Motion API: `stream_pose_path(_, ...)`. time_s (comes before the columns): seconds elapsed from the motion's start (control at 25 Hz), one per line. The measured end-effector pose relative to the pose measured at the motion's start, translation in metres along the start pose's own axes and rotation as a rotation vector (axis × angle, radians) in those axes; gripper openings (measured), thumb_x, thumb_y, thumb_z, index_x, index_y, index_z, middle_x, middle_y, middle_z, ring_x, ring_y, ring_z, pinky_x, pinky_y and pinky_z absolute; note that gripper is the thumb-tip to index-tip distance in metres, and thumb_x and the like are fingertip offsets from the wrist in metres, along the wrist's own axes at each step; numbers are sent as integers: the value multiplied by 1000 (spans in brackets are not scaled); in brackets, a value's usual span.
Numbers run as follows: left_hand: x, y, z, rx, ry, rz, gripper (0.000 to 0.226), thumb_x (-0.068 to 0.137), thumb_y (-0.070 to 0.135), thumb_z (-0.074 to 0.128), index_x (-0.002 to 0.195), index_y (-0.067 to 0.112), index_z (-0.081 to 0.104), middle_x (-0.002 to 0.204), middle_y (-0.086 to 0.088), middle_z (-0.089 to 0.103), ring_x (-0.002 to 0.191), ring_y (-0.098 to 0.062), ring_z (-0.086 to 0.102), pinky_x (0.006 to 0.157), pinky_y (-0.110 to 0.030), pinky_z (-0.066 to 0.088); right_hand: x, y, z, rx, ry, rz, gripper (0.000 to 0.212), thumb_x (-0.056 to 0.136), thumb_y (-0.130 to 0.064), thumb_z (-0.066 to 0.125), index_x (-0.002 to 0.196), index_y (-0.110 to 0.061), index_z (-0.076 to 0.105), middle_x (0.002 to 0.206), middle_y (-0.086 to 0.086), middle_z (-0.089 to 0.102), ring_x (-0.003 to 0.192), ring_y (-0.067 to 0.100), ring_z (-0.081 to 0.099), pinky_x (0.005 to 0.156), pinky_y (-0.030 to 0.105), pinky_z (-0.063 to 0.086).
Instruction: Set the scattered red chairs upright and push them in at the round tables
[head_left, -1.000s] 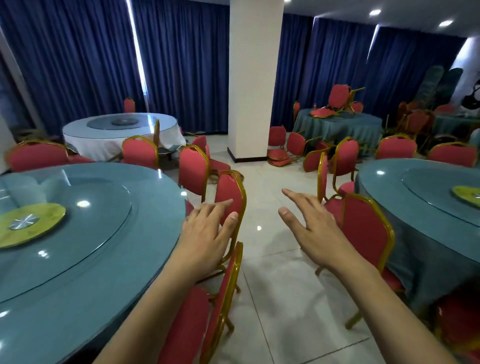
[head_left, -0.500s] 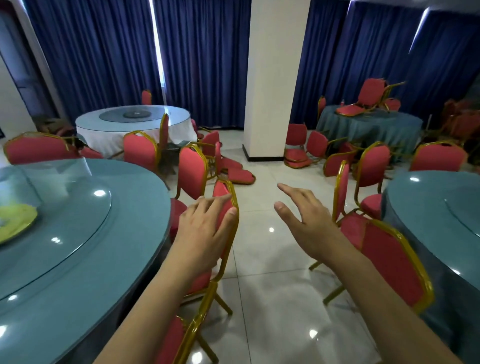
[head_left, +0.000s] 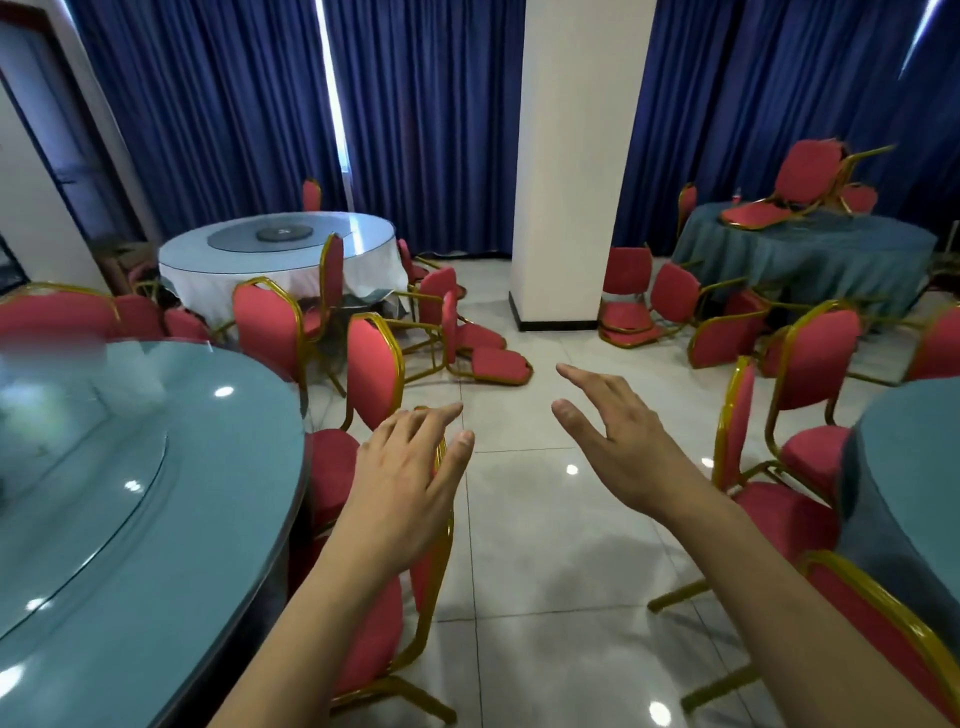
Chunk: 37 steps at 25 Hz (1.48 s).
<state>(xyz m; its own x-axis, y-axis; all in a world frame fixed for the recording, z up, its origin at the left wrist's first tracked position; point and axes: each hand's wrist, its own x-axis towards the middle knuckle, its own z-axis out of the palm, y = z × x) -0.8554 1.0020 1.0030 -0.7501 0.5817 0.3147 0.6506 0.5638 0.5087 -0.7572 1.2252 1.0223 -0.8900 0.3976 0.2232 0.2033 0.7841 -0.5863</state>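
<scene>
Partly done. Both grips wide, holding nothing: left hand (head_left: 402, 470) over a tucked-in red chair (head_left: 384, 613) at the near teal table (head_left: 156, 467), right hand (head_left: 621, 449) in open air. Left: toppled chairs (head_left: 475, 345) on the floor ahead, another heap (head_left: 670, 312) by the pillar (head_left: 566, 156), chairs on the far table (head_left: 810, 244).

A glass-topped round table (head_left: 130, 493) lies left, another round table (head_left: 914, 467) right, tiled aisle (head_left: 545, 571) between. Ahead stands a square white pillar (head_left: 571, 156), toppled red gold-framed chairs (head_left: 483, 348) before it. Two more such chairs (head_left: 800, 182) lie on the far right cloth-draped table (head_left: 810, 254).
</scene>
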Motion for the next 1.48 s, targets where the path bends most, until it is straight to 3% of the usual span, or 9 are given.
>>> stream_pose_path(0.36,210,16,97,69,62,-156,74,88,72,5,148,41,36,146,12,43,143,-16,29,115,-40,25,224,133,-18,80,-105,-140,56,100,-63,34,152,-45,32,150,-13,39,139,13,38,118,46,30)
stream_pose_path(0.56,302,26,128,139,109,-235,58,99,62,17,150,40,35,150,10,40,145,-16,24,115,-40,21,336,181,-26,55,-130,-196,56,100,-62,35,153,-43,34,147,-10,41,136,14,36,115,43,30)
stream_pose_path(0.68,353,22,147,151,116,-274,56,99,58,19,150,40,35,149,9,40,143,-15,24,115,-38,21,397,203,-21,84,-163,-216,56,99,-64,34,152,-45,32,144,-10,41,131,13,38,115,48,34)
stream_pose_path(0.92,460,-18,188,116,133,-347,62,95,61,16,149,39,37,146,9,43,143,-14,25,115,-37,20,527,244,5,96,-204,-274,55,99,-65,33,151,-48,32,134,-17,40,124,8,39,112,50,38)
stream_pose_path(1.12,565,-61,208,90,192,-413,64,95,61,16,149,36,39,142,8,47,137,-13,31,111,-33,23,654,264,27,96,-247,-306,61,95,-74,29,151,-51,29,146,-11,41,132,17,43,109,53,41)
stream_pose_path(1.32,659,-97,218,177,228,-425,78,88,72,4,148,37,40,144,9,47,140,-14,33,113,-38,28,763,271,44,93,-269,-348,61,96,-71,28,153,-47,29,146,-7,41,132,18,43,110,53,41)
stream_pose_path(1.48,728,-128,230,201,234,-482,76,90,72,5,148,39,38,146,9,45,139,-14,32,111,-38,28,852,279,71,96,-306,-391,59,98,-69,29,153,-47,27,151,-5,38,137,19,39,112,55,38)
